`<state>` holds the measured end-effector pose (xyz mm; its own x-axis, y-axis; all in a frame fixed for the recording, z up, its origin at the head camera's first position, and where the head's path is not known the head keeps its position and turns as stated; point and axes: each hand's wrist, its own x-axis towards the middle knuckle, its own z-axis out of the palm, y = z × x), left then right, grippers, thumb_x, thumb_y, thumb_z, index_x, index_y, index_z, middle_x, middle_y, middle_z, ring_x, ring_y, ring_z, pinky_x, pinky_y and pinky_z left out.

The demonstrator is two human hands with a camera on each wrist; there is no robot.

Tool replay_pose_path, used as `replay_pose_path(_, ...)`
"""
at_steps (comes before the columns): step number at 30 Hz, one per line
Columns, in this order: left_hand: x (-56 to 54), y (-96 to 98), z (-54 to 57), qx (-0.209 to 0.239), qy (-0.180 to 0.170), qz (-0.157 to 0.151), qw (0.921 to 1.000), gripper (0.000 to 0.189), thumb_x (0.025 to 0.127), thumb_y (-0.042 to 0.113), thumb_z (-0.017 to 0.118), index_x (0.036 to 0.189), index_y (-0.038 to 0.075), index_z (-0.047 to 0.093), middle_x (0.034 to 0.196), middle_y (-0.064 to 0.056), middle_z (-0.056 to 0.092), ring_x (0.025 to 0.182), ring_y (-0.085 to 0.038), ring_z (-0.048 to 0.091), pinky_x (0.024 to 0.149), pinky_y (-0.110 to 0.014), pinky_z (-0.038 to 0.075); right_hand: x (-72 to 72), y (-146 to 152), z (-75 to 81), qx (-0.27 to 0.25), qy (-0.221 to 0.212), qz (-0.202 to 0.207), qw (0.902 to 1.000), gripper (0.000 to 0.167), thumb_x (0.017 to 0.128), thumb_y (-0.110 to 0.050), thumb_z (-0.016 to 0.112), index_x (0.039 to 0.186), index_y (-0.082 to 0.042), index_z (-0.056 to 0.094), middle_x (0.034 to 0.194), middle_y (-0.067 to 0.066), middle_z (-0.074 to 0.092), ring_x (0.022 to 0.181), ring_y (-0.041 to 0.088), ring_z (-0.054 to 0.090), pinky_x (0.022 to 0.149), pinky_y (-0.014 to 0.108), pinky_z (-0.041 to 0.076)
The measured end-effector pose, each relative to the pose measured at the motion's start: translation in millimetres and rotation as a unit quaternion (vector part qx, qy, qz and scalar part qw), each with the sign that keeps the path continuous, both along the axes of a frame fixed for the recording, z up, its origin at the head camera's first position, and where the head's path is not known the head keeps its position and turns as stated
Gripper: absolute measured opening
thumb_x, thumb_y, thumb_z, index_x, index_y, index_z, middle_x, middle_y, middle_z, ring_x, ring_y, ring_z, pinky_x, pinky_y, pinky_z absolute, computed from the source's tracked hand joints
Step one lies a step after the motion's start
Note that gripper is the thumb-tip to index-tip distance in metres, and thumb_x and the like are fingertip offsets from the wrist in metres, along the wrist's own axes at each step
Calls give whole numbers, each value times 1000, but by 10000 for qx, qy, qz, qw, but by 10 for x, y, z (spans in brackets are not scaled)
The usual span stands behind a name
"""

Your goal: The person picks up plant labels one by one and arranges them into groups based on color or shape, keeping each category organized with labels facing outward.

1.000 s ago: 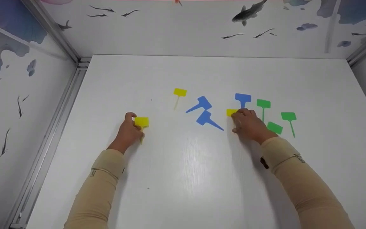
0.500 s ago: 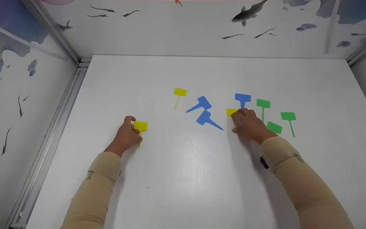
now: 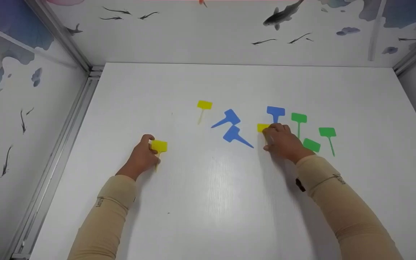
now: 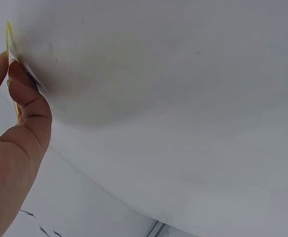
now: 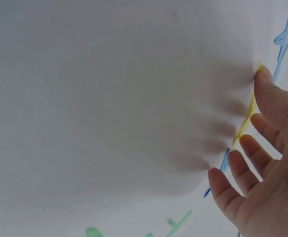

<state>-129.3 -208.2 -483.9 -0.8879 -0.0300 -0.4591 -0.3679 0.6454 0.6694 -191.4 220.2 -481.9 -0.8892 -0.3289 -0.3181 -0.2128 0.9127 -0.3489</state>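
Note:
My left hand pinches a yellow T-shaped plant label between thumb and fingers at the left of the white table. In the left wrist view the thumb and fingers meet on the label's thin stem. My right hand rests on the table over another yellow plant label, hiding part of its stem and head. Seen from the right wrist, the fingers are spread and loosely bent, their tips along that yellow label. A blue plant label lies just beyond the right hand, its lower stem hidden.
Two blue labels lie close together mid-table, with a yellow label farther back. Several green labels lie right of the right hand, one partly under the wrist. White panels with printed fish border the table at back and left.
The left hand has drawn the yellow label toward the near side and slightly left, slowing at the end. My right hand and the labels on the table have stayed in place.

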Motion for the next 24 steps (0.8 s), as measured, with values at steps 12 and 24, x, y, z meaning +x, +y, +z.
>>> replay_pose_path(12,38,-15,-25,29,101,237,9997,71,82,-10,63,141,5,26,132,-24,47,120,-35,47,106,-46,39,-12,-5,-37,78,65,22,9999,53,92,-19,66,139,-4,45,145,19,34,134,39,26,110,52,31)
replay_pose_path(24,47,-23,-37,25,189,374,9991,72,81,-10,64,141,5,25,129,-24,48,117,-35,49,105,-45,40,-3,-5,-6,111,46,41,9999,53,93,-20,65,140,-5,44,146,19,33,135,39,25,110,53,30)
